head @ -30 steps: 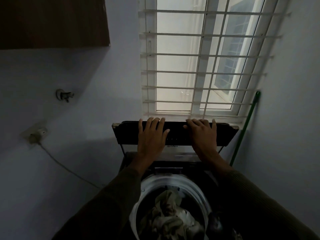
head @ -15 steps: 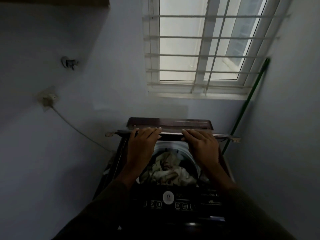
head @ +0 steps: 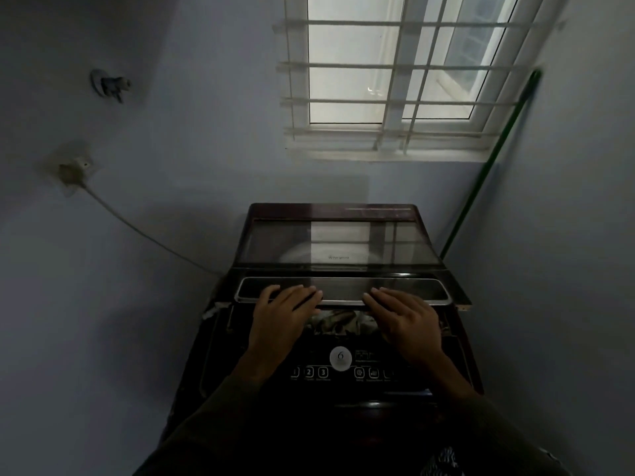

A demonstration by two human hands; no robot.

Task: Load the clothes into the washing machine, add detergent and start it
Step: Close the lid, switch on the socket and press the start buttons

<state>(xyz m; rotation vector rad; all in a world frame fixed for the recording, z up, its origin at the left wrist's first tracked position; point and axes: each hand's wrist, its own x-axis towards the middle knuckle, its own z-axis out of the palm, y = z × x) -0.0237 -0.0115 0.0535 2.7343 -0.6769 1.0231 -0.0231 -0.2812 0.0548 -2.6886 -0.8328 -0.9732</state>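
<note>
- Head view: there is one washing machine, a dark top-loader standing against the wall under the window.
- Its one lid has two panels. The rear glass panel lies nearly flat and reflects the window, while the front panel sits tilted just above the opening.
- You have two hands on that front panel. Your left hand lies on its left part and your right hand on its right part.
- On both hands the fingers are straight and laid flat on the panel, gripping nothing. Whether your thumbs hook under the edge I cannot tell.
- One heap of clothes, pale and crumpled, shows in the gap between your hands, inside the tub below the lid's front edge.
- One control panel runs along the machine's front edge, with one round white dial marked 6.
- There are three numbered buttons left of the dial. At least two more sit to its right, where your right wrist hides the rest.
- Also in view are one green pole leaning in the right corner, one wall socket with one cord, and one tap.
</note>
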